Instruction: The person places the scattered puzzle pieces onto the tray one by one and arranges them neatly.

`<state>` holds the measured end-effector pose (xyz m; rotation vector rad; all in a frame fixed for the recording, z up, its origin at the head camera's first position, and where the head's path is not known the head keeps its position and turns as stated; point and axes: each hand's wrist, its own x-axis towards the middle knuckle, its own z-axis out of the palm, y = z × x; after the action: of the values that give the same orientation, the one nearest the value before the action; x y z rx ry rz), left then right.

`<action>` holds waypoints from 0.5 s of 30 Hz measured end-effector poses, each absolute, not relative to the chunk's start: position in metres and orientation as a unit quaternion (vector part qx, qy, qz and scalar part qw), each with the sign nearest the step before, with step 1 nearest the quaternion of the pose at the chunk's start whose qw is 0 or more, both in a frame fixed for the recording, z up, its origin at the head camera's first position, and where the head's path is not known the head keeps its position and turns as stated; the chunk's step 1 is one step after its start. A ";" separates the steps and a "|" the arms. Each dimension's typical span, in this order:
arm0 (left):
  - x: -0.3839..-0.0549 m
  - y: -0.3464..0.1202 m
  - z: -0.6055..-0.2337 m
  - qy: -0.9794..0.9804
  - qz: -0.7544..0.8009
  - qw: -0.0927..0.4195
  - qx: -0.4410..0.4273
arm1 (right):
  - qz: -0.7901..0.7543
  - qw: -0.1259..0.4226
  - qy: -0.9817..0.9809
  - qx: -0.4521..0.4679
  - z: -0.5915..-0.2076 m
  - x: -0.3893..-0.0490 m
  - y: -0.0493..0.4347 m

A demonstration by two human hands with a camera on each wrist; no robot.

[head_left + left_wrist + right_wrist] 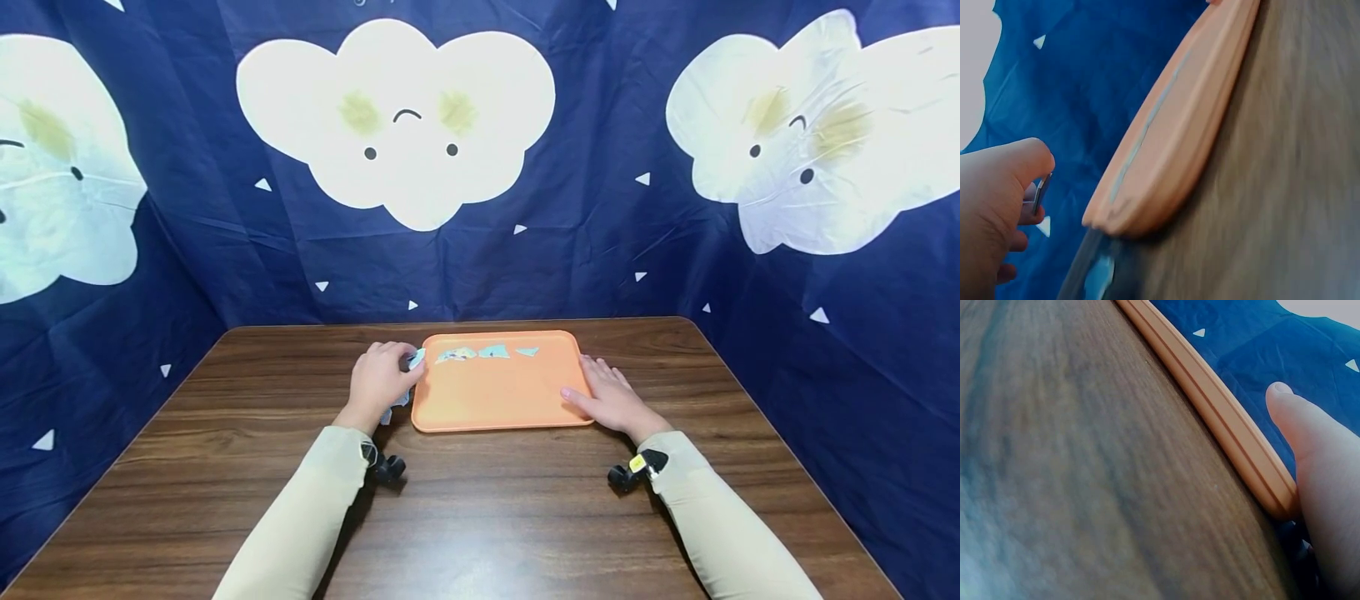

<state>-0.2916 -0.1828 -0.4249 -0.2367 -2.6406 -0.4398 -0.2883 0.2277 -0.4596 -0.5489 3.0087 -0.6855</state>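
My left hand (377, 379) is just left of the orange tray (495, 400), pinching a thin, flat, light-blue piece (417, 358) between thumb and fingers. In the left wrist view that piece (1041, 192) shows edge-on. Other light-blue pieces (387, 414) lie on the table beneath this hand, partly hidden by it. Along the tray's far side lie a multicoloured patterned piece (456, 355), a light-blue piece (493, 352) and a small pointed one (527, 352). My right hand (611, 402) rests at the tray's right edge, fingers extended outside and thumb over the rim.
The brown wooden table (480, 517) carries the tray near its far edge. Behind it and at both sides hangs a dark blue cloth (480, 275) with white clouds and small triangles. A small black device (386, 468) is strapped at each wrist.
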 end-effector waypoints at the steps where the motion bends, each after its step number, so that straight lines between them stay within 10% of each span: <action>1: -0.293 -0.178 -0.424 -0.956 -0.163 0.227 -0.092 | -0.219 0.004 0.960 -0.175 -0.460 -0.288 0.228; 15: -0.313 -0.122 -0.423 -0.950 -0.186 0.206 -0.143 | -0.223 0.004 0.959 -0.176 -0.458 -0.287 0.228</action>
<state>-0.3132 -0.1222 -0.4231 -0.3981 -2.6476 -0.5171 -0.2873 0.2280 -0.4580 -0.5502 3.0045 -0.6987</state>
